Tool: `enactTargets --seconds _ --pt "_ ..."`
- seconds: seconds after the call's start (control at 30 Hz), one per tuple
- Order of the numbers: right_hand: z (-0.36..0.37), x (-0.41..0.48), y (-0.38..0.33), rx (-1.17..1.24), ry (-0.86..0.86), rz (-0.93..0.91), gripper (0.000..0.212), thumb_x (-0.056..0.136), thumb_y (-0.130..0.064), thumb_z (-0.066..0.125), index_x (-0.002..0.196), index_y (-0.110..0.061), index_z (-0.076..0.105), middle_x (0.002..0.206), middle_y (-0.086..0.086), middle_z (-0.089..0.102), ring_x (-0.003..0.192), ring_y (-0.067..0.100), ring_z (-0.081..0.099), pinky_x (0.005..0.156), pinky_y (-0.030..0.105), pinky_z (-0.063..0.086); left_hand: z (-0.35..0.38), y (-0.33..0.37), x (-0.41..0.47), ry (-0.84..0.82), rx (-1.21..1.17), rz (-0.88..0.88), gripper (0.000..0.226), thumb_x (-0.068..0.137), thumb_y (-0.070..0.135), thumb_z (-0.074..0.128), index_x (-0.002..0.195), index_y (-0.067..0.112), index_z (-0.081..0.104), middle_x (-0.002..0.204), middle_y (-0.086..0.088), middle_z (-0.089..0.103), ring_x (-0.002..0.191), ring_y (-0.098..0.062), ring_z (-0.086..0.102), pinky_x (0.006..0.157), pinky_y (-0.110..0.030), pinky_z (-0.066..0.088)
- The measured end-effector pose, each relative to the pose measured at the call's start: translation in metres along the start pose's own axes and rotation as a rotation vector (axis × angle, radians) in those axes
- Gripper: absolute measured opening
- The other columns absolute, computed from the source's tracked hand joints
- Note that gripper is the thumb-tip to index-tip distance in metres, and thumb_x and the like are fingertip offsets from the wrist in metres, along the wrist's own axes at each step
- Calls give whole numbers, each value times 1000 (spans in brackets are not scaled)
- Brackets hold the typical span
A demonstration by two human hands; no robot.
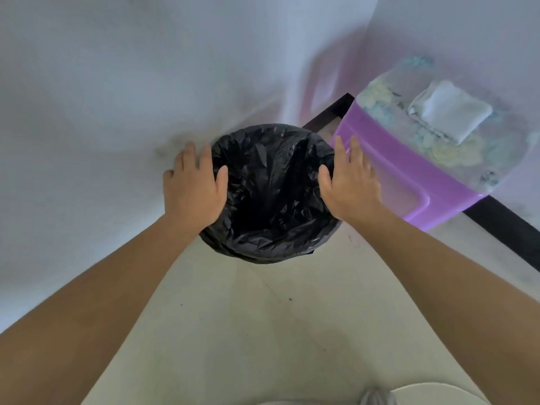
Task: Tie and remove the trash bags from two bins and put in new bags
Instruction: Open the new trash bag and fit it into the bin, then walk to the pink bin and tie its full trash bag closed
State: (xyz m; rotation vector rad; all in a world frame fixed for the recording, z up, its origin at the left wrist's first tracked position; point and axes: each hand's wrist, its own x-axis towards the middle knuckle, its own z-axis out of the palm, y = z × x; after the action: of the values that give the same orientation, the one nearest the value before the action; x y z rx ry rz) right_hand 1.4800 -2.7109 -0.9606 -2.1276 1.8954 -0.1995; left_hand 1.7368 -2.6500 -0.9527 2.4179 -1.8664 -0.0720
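A round bin stands on the floor against the white wall, lined with a black trash bag (271, 191) whose edge is folded over the rim and hides the bin itself. The inside of the bag looks dark and hollow. My left hand (194, 184) lies flat on the bag's left rim with straight fingers, thumb toward the opening. My right hand (349, 179) lies flat on the right rim in the same way. Neither hand grips the plastic.
A purple plastic stool (409, 176) stands close to the right of the bin, with a folded white cloth (451, 111) on its patterned top. A black skirting strip (508, 229) runs along the right wall. Pale floor tiles (263, 331) spread below the bin.
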Motion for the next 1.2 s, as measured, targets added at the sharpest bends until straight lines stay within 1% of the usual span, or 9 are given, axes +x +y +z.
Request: enactTargets --seconds 0.2,0.37,0.5,0.67,0.8,0.87,0.97,1.1,1.2 --pt "-132 -14 -37 -195 49 -182 72 100 -52 35 158 -14 15 165 21 5 151 39 9 122 54 10 -135 23 -12 -6 108 178 63 101 45 30 148 4 32 155 -27 28 141 -45 31 106 -60 36" --pt "-315 -21 -76 -178 111 -176 71 101 -49 37 159 -14 15 165 20 2 152 38 5 123 53 4 -315 63 1 49 109 279 63 103 46 21 149 5 32 156 -26 27 141 -44 32 107 -60 36" --pt "-508 -16 -110 -197 203 -181 71 103 -51 30 159 -15 7 166 18 -3 153 36 1 123 51 2 -498 104 31 206 117 376 62 101 45 26 148 5 35 155 -24 31 139 -41 36 105 -59 37" --pt "-750 -19 -156 -248 437 -264 68 102 -48 35 157 -11 19 164 21 10 151 38 13 121 52 11 -731 163 60 465 177 468 63 101 46 23 148 6 35 154 -23 33 138 -40 39 105 -58 37" --pt "-889 -45 -177 -321 626 -290 64 102 -46 37 154 -10 27 160 23 23 146 40 25 120 54 19 -869 200 45 670 192 468 61 102 45 24 147 7 37 153 -22 37 137 -40 40 105 -56 36" --pt "-929 -65 -181 -303 712 -282 62 101 -45 40 152 -8 33 156 24 30 143 40 31 118 55 24 -907 211 29 737 141 469 59 102 45 27 146 8 40 151 -22 40 136 -40 41 105 -56 37" --pt "-949 -99 -180 -296 730 -229 61 101 -45 39 151 -9 34 156 23 30 144 39 30 118 53 24 -921 222 5 761 56 482 59 102 45 29 145 7 42 150 -22 41 136 -40 41 105 -56 38" --pt "-938 -160 -160 -341 686 -92 63 102 -46 36 154 -11 29 160 21 26 147 37 25 120 52 18 -909 241 -19 654 -71 573 63 101 47 23 146 6 39 152 -23 37 138 -40 39 107 -56 36" --pt "-937 -221 -131 -392 670 102 64 102 -47 32 156 -13 24 162 19 20 149 36 20 122 51 14 -905 270 -37 587 -182 730 62 102 47 25 148 7 35 155 -23 32 141 -39 33 110 -57 32"
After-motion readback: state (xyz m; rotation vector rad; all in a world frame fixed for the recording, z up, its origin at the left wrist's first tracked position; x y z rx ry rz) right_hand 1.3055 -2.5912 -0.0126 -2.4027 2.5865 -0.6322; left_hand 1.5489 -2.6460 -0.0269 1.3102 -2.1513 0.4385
